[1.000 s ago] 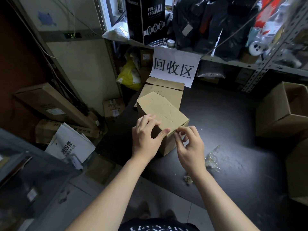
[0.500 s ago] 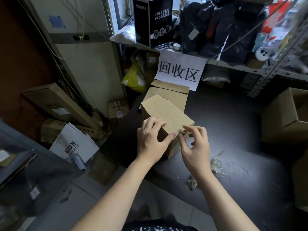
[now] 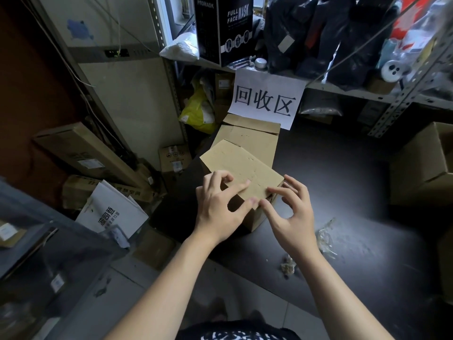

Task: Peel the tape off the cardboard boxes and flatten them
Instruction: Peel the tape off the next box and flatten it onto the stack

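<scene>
A small brown cardboard box (image 3: pixel 241 165) stands closed on the dark table (image 3: pixel 343 192), one corner pointing toward me. My left hand (image 3: pixel 218 207) holds its near-left part, curled fingertips on the top face and the thumb along the near edge. My right hand (image 3: pixel 294 217) is at the near-right corner, where index finger and thumb pinch the top edge while the other fingers spread loosely. The two thumb tips almost meet. No tape is clearly visible on the box. A second, taller box (image 3: pixel 252 141) stands right behind it.
Crumpled clear tape (image 3: pixel 324 239) and a small scrap (image 3: pixel 289 265) lie on the table to my right. A large open box (image 3: pixel 421 165) sits at the right edge. A paper sign (image 3: pixel 266 99) hangs from the cluttered shelf behind. Boxes and papers litter the floor at left.
My right thumb and index finger have closed in on the box's near corner, next to my left thumb. The left hand keeps its hold and the box has barely moved.
</scene>
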`<action>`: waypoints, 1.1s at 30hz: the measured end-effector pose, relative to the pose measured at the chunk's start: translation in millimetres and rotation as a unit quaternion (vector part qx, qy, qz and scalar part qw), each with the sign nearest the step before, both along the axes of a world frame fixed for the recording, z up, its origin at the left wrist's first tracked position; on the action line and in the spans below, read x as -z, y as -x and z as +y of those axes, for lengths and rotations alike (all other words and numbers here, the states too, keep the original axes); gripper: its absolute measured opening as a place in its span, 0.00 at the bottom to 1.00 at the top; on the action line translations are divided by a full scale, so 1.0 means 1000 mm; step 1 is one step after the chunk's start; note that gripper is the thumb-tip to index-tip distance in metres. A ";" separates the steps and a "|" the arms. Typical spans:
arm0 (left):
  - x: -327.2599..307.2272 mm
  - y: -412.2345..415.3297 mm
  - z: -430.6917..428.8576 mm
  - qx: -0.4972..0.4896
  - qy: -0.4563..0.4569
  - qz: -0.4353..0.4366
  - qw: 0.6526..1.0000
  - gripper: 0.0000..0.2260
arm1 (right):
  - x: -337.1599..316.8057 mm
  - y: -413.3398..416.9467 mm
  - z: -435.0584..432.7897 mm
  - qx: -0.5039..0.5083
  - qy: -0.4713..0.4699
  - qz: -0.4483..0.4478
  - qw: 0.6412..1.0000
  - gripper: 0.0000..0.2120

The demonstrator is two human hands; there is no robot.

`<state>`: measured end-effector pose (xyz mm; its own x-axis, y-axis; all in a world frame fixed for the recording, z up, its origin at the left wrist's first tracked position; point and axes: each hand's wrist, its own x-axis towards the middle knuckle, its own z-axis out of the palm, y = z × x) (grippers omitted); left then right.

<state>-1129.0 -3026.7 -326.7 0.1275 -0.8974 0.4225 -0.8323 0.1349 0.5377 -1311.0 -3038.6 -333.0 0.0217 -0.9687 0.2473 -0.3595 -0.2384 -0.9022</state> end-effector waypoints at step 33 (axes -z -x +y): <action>0.020 0.043 0.025 0.071 0.068 -0.016 0.995 0.16 | -0.011 0.012 0.002 -0.028 -0.040 0.088 0.995 0.16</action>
